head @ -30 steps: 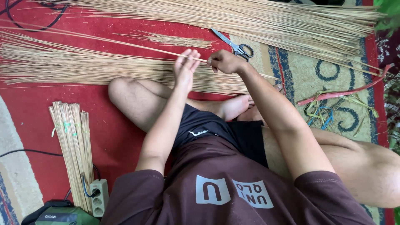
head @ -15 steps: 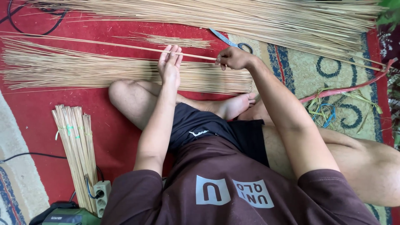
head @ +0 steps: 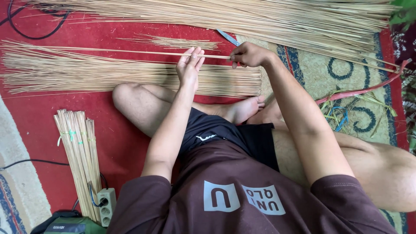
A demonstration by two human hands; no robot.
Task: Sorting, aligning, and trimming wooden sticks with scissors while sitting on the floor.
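Two hands on one thin stick, seated on a red mat.

L hand [head: 189, 67] has slid outward along the long stick [head: 130, 52] vs. a sec ago, fingers flat and loosely cupped round it; R hand [head: 247, 55] pinches its near end shut. Stick hangs level above the loose stick pile [head: 108, 73], w/ scissors [head: 227, 37] just beyond R hand and a tied bundle [head: 80, 160] by the knee. Reads as stripping or smoothing in progress.
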